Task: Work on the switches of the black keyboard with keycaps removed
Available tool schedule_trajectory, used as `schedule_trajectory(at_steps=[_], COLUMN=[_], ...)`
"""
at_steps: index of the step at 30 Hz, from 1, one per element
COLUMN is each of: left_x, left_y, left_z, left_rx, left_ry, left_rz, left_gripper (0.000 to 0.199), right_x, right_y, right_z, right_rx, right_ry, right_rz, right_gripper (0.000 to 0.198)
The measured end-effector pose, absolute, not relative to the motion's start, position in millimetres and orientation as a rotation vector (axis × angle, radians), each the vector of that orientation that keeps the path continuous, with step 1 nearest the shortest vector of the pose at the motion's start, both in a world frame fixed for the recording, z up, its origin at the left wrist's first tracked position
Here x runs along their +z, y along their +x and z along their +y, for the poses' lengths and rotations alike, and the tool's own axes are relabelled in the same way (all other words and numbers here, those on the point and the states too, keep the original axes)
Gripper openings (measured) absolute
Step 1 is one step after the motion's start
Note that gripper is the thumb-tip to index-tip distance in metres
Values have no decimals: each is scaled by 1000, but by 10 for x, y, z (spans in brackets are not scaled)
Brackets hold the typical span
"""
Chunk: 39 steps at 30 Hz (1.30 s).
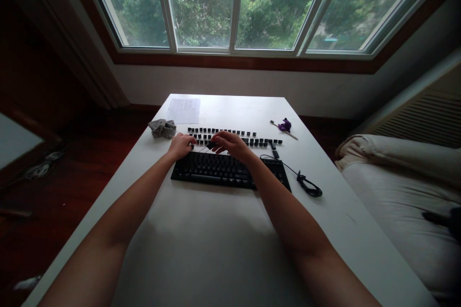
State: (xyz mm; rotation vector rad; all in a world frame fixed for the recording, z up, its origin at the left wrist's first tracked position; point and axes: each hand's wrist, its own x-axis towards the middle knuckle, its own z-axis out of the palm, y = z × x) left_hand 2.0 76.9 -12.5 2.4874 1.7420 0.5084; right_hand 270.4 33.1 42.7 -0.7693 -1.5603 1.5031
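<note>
A black keyboard [212,175] lies on the white table in front of me, and rows of loose black keycaps [264,142] are laid out beyond it. My left hand [181,146] is at the left end of the nearest row, with thumb and fingers closed around what looks like a keycap; the fingers partly hide it. Above the keyboard's back edge, my right hand [230,144] grips a keycap puller [211,145] with a dark handle and thin wires pointing left. My right forearm covers part of the keyboard's right side.
A grey cloth [162,128] and a printed sheet of paper [184,110] lie at the back left. On the right are a brush [290,134], a purple cloth [285,125] and a coiled black cable [309,185]. A sofa [389,177] stands beside the table.
</note>
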Motion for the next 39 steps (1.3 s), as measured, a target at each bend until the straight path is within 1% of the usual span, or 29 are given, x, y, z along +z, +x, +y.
schedule_trajectory(at_steps=[6,9,12,18,29,36,39], left_x=[-91,-99,-141,-233,-228,-227,-220], left_y=[17,7,12,63,120,114,119], left_z=[708,607,473,330,266,253,244], left_rx=[687,850,947,964,870,859,841], left_ry=[2454,2401,2346,2292,2318,2348,2349], left_rz=[1756,1751,1722,1649,1552,1543,1551], left_gripper=[25,24,21,20,21,22,22], right_x=[405,379,319,190,172,155,178], right_y=[2697,2691,2666,2568,2411,2410,2414], right_z=[326,330,355,380,227,242,241], right_rx=[1539,1497,1463,1459,1503,1610,1613], right_ry=[-751,-709,-698,-738,-796,-838,-848], right_rz=[-1515,-1511,-1516,-1546,-1602,-1452,-1421], right_gripper=[28,23,23,21,30,22,22])
